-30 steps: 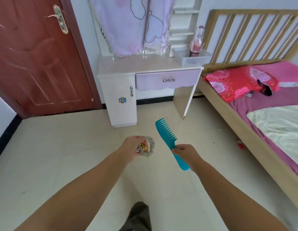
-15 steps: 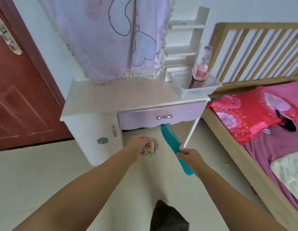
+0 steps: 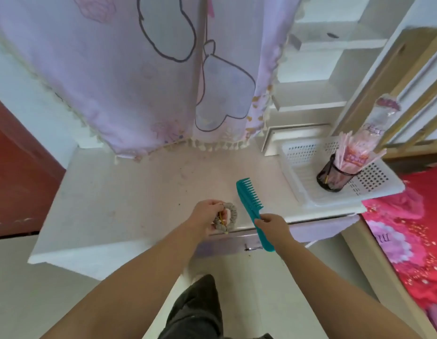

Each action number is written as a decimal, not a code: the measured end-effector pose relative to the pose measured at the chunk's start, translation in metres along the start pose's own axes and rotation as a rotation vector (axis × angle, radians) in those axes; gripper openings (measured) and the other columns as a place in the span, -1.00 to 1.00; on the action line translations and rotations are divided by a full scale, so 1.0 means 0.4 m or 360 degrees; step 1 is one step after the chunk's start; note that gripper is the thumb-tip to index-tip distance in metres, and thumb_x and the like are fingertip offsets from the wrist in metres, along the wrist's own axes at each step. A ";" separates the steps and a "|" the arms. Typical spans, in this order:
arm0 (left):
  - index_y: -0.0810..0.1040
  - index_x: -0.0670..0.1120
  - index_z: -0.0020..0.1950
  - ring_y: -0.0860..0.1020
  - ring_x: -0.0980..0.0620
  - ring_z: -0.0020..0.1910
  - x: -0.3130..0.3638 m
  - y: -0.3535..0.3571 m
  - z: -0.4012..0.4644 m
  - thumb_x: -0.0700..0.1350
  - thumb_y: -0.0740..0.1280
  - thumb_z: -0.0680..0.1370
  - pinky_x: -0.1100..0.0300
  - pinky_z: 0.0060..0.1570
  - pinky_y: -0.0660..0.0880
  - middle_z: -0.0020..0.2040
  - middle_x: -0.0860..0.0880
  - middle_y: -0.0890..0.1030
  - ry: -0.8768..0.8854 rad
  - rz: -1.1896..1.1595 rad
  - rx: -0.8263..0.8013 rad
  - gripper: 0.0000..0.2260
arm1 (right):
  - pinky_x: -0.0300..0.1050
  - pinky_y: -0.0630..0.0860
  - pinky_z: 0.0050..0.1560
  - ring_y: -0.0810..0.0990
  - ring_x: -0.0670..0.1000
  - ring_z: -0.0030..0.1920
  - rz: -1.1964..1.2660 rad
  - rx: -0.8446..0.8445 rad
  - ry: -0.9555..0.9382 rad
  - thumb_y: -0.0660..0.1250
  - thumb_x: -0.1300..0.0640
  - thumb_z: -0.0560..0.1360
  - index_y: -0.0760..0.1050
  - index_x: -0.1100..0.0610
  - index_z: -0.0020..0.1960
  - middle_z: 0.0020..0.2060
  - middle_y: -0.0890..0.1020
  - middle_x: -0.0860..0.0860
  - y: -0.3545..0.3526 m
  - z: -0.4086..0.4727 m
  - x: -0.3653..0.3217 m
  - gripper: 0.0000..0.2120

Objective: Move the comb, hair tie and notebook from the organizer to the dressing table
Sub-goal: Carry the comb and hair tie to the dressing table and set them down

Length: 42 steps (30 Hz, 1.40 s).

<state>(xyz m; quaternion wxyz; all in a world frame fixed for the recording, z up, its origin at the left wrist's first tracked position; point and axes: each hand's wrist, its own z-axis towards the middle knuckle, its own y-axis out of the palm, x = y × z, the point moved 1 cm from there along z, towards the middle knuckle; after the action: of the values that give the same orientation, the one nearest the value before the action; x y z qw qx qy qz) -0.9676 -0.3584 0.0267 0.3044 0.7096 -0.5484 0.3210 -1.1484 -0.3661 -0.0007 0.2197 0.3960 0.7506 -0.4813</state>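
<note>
My left hand gripped the grey hair tie and my right hand gripped the teal comb, both over the counter's front edge. White basket sat at its right corner.

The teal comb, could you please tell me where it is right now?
In the head view, the comb is held by its handle in the right hand, over the front edge of the dressing table, between the hair tie and the white basket.
</note>
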 end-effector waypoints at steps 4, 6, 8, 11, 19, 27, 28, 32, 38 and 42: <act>0.54 -0.12 -0.07 0.51 0.03 -0.38 0.054 0.016 0.156 -0.26 0.19 0.55 0.22 -0.41 0.48 -0.33 -0.07 0.55 -0.0117 0.0129 0.0032 -0.86 | -0.15 0.29 -0.35 0.43 0.06 -0.32 -0.0077 0.0068 0.0097 0.25 0.19 0.47 0.59 0.32 -0.09 -0.33 0.55 0.07 0.043 0.128 -0.059 -0.79; 0.53 -0.12 0.00 0.50 0.04 -0.36 0.070 0.022 0.219 -0.25 0.18 0.55 0.23 -0.39 0.44 -0.31 -0.06 0.55 -0.0142 0.0203 0.0054 -0.85 | -0.15 0.26 -0.40 0.42 0.05 -0.32 -0.0117 0.0104 0.0118 0.25 0.19 0.46 0.58 0.33 -0.07 -0.30 0.58 0.15 0.063 0.175 -0.082 -0.78; 0.52 -0.10 0.00 0.50 0.06 -0.32 0.080 0.020 0.267 -0.27 0.19 0.51 0.26 -0.39 0.41 -0.26 -0.06 0.56 -0.0111 0.0345 0.0120 -0.84 | -0.17 0.28 -0.37 0.46 0.07 -0.29 -0.0119 0.0166 0.0137 0.26 0.18 0.47 0.56 0.33 -0.05 -0.25 0.61 0.15 0.081 0.208 -0.093 -0.78; 0.48 -0.04 -0.04 0.46 0.09 -0.23 0.087 0.000 0.310 -0.24 0.23 0.47 0.29 -0.36 0.35 -0.12 -0.02 0.53 0.0051 0.0709 0.0196 -0.86 | -0.28 0.32 -0.33 0.49 -0.03 -0.28 -0.0056 0.0224 0.0146 0.27 0.13 0.50 0.52 0.16 -0.01 -0.20 0.57 -0.01 0.096 0.236 -0.094 -0.87; 0.44 -0.13 0.30 0.42 0.00 0.08 0.042 -0.031 0.330 -0.25 0.21 0.50 0.26 0.08 0.33 0.18 -0.11 0.41 0.0330 0.1224 0.0233 -0.64 | -0.37 0.28 -0.40 0.38 -0.15 -0.31 -0.0068 0.0295 0.0072 0.29 0.15 0.49 0.34 0.10 -0.22 -0.25 0.43 -0.03 0.101 0.261 -0.086 -0.84; 0.30 -0.08 0.41 0.28 -0.11 0.36 0.005 -0.056 0.303 -0.11 0.19 0.54 -0.03 0.37 0.25 0.39 -0.10 0.35 0.0507 0.1765 0.0431 -0.58 | 0.14 0.51 -0.01 0.54 0.13 -0.06 -0.0288 0.0486 0.0216 0.27 0.02 0.51 0.43 0.11 -0.10 -0.08 0.55 0.06 0.029 0.302 -0.057 -0.85; 0.30 -0.07 0.40 0.27 -0.10 0.38 -0.002 -0.064 0.296 -0.09 0.17 0.55 -0.03 0.40 0.22 0.40 -0.09 0.34 0.0515 0.1821 0.0453 -0.59 | 0.15 0.50 0.02 0.53 0.13 -0.04 -0.0348 0.0482 0.0229 0.26 0.02 0.51 0.45 0.12 -0.08 -0.05 0.56 0.07 0.023 0.307 -0.051 -0.83; 0.24 -0.07 0.44 0.16 -0.07 0.47 -0.032 -0.103 0.278 -0.08 0.11 0.57 -0.02 0.47 0.08 0.50 -0.08 0.22 0.0523 0.2061 0.0391 -0.58 | 0.06 0.45 0.04 0.45 0.11 0.03 -0.0542 0.0424 0.0205 0.24 0.02 0.51 0.46 0.15 -0.01 0.03 0.50 0.10 0.023 0.314 -0.037 -0.80; 0.19 -0.04 0.46 0.13 -0.04 0.48 -0.022 -0.129 0.281 -0.09 0.10 0.56 0.01 0.45 0.08 0.52 -0.06 0.17 0.0526 0.2178 0.0228 -0.55 | 0.06 0.44 0.06 0.43 0.14 0.10 -0.0482 0.0392 0.0196 0.22 0.02 0.53 0.40 0.18 0.11 0.13 0.45 0.15 0.019 0.297 -0.044 -0.74; 0.26 -0.04 0.41 0.27 -0.08 0.39 0.034 -0.130 0.293 -0.09 0.09 0.57 0.01 0.37 0.19 0.43 -0.06 0.31 0.0602 0.2161 0.0140 -0.61 | 0.07 0.47 0.10 0.44 0.13 0.13 -0.0390 0.0474 0.0136 0.17 0.02 0.55 0.38 0.15 0.21 0.18 0.46 0.15 0.008 0.249 -0.052 -0.70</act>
<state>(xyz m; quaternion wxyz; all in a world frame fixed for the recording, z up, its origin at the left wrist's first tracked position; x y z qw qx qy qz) -0.9002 -0.4471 -0.0381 0.0979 0.1542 -0.7941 0.5797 -1.1387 -0.4627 -0.0317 0.0664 0.3499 0.7223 -0.5928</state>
